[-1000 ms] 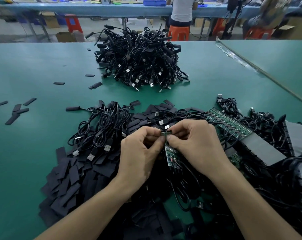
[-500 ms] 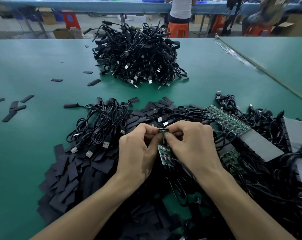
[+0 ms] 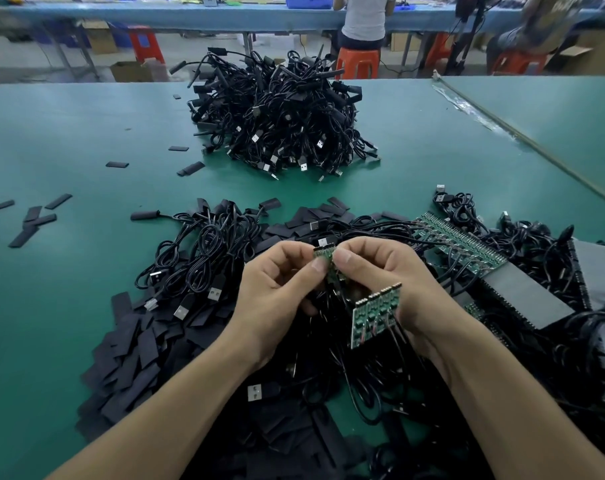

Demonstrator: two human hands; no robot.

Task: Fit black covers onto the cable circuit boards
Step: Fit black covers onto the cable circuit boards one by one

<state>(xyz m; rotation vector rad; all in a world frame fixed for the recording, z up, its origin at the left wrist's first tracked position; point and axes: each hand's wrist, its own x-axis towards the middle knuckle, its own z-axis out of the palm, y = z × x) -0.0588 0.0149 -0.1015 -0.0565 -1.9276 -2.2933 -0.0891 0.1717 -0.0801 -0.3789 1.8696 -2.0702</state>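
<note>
Left hand point(image 3: 277, 296): thumb and forefinger pinch a small circuit board point(image 3: 323, 255).
Right hand point(image 3: 391, 275): pinches the same board, board strip point(image 3: 372, 318) held beneath.

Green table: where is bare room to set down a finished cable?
Bare mat lies left of the cover pile, and in the band between the far cable heap and the near tangle. The near centre and right are crowded with cables, covers and circuit boards.

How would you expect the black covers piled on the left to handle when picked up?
The black covers look thin and flat, so probably light and slightly floppy. Heaped loosely and overlapping, they would likely slide apart if pushed, not roll.
</note>
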